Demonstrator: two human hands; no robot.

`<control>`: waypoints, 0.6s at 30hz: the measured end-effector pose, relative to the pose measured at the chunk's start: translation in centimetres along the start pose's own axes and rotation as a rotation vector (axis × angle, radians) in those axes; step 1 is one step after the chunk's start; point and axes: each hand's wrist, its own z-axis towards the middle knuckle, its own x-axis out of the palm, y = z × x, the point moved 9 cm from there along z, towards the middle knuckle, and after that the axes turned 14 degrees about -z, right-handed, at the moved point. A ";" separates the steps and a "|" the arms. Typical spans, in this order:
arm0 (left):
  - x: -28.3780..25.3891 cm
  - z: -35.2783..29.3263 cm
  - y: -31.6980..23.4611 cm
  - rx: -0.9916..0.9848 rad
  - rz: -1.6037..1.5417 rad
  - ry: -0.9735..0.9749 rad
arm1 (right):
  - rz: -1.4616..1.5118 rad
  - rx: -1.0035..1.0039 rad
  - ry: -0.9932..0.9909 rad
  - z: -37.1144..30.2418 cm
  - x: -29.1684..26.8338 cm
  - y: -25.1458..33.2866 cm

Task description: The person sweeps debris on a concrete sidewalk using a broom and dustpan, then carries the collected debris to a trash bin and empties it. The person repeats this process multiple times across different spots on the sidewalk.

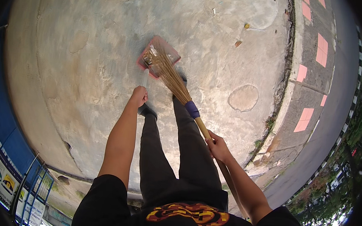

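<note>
My left hand (139, 96) is closed round the pale handle of a red dustpan (175, 57), held in front of my feet. Some litter, including whitish bits, lies in the pan. In my right hand (217, 146) is the wooden handle of a stick broom (173, 80), which has a purple binding below the grip. Its long thin bristles reach over the dustpan and cover part of it. The handle's upper end runs back beneath my right forearm.
Small scraps lie on the concrete ground (90, 23), among them a yellowish piece (246, 26) and a brown piece (238, 44). Along the right runs a raised kerb with pink tiles (322, 50), then a road. A blue metal frame (39, 186) and signs stand at left.
</note>
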 end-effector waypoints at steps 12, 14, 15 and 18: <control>4.0 -0.9 2.3 0.026 -0.228 0.132 | -0.214 -0.192 -0.531 10.1 -10.6 13.9; 5.8 -0.4 2.4 0.045 -0.196 0.136 | -0.185 -0.154 -0.509 12.3 -10.7 14.4; 6.6 -0.2 2.3 0.054 -0.167 0.122 | -0.172 -0.133 -0.518 12.5 -10.6 14.0; 9.0 0.7 1.7 0.063 -0.119 0.077 | -0.192 -0.073 -0.338 10.9 -6.8 10.3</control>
